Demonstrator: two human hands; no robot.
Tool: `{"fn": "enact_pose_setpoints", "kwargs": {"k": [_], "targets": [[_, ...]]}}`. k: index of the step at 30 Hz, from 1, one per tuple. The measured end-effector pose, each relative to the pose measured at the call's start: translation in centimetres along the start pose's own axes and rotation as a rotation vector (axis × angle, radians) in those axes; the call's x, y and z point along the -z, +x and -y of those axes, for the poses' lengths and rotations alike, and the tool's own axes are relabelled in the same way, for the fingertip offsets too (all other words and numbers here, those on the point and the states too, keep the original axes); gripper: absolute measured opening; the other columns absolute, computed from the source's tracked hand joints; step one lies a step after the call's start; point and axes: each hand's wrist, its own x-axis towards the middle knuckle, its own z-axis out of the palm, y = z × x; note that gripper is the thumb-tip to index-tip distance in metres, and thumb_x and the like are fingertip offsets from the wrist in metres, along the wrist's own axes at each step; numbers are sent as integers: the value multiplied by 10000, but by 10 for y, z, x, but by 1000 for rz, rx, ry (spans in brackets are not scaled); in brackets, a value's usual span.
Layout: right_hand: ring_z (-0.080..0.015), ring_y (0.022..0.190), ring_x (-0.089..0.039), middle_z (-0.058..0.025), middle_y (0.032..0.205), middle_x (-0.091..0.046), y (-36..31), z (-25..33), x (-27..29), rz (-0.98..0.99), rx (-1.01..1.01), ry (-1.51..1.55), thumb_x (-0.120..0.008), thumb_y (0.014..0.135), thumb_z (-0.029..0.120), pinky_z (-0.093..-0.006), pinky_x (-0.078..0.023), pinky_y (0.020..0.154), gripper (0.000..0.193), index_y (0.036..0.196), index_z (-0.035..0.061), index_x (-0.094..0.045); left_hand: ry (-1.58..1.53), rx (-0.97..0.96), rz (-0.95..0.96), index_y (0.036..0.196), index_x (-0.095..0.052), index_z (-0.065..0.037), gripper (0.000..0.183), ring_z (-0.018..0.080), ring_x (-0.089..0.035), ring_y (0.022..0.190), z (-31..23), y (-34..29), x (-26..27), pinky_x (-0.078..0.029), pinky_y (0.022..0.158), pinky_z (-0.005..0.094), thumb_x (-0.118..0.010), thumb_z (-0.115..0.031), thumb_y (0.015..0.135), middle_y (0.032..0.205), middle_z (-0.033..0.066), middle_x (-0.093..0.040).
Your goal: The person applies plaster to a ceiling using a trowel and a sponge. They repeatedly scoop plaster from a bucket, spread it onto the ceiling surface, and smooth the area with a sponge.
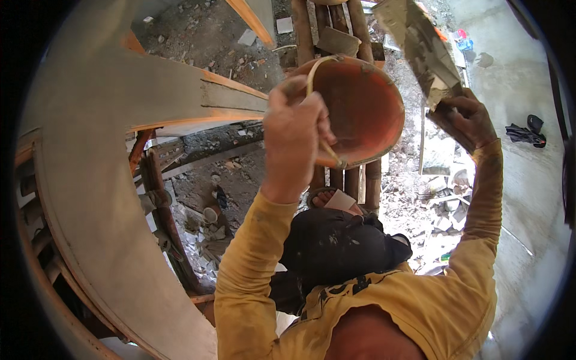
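Observation:
My left hand [294,126] is closed round the pale curved handle [311,78] of a reddish-orange bucket [366,114]. The bucket hangs tilted, its mouth facing up toward me, with grey residue along the rim. To the right, my right hand [468,120] grips a plastering trowel [423,51] near its lower end. Wet grey mortar coats much of the long blade, which slants up and away to the left. Bucket and trowel are apart. Both my arms wear mustard-yellow sleeves.
Round wooden poles [372,186] form a narrow platform under me, with a block [338,43] lying on its far part. Rubble covers the ground below. A plastered wall edge [174,90] juts in from the left; a grey wall [522,198] rises at right, with a dark cloth-like item [526,132] near it.

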Motion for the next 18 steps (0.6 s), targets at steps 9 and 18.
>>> {"fn": "enact_pose_setpoints", "kwargs": {"k": [9, 18], "targets": [[-199, 1059, -549, -81, 1120, -569, 19, 96, -108, 152, 317, 397, -646, 750, 60, -305, -434, 911, 333, 1080, 33, -682, 86, 43, -369, 1162, -460, -31, 282, 124, -607, 712, 72, 24, 123, -516, 625, 277, -546, -196, 949, 868, 59, -585], [-242, 1069, -569, -134, 1239, -519, 56, 31, -216, 118, 100, -100, -663, 751, 169, -332, -444, 944, 354, 1101, 119, -692, 265, 27, -560, 1226, -490, -48, 386, 195, -611, 991, 111, -39, 161, -470, 821, 336, -540, -323, 959, 1130, 99, -604]]}}
